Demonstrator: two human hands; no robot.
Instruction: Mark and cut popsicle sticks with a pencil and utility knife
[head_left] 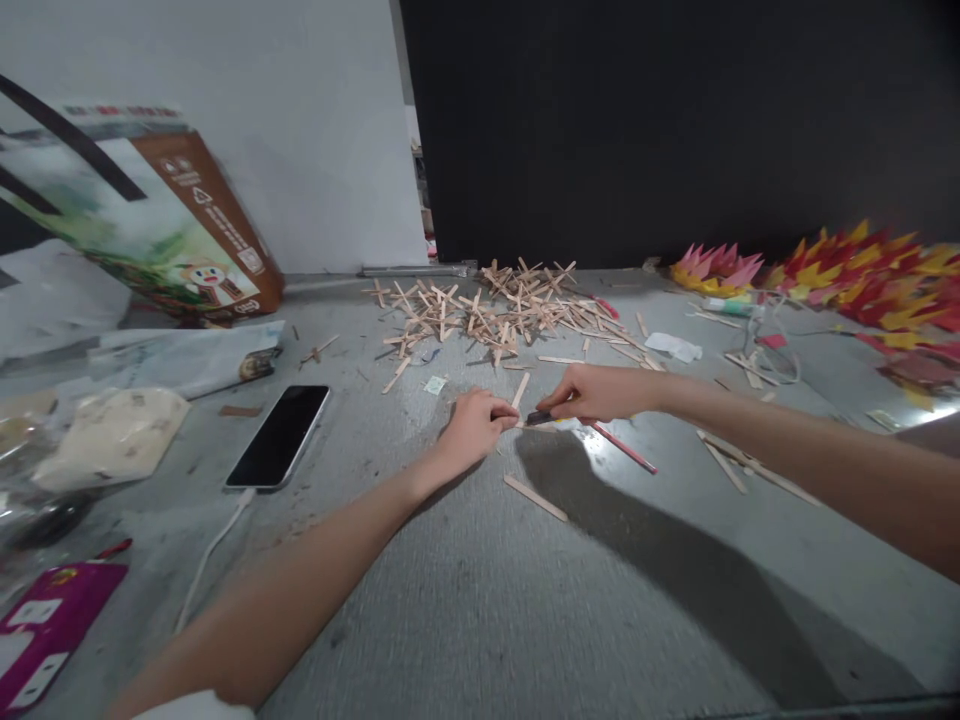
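Observation:
My left hand (474, 424) presses its fingertips on the end of a wooden stick on the grey table. Another wooden stick (520, 390) slants up and away from that spot. From the right, my right hand (589, 392) grips a small dark tool (538, 417), whose tip is close to my left fingertips. A red pencil-like stick (626, 448) lies below my right hand. Nearer to me a loose wooden stick (535, 498) rests flat on the table.
A pile of crossed wooden sticks (502, 310) lies behind my hands. To the left are a phone (279, 437) with a white cable, a printed bag (187, 225) and a purple packet (56, 620). Red and yellow paper pieces (870, 285) stand at the back right.

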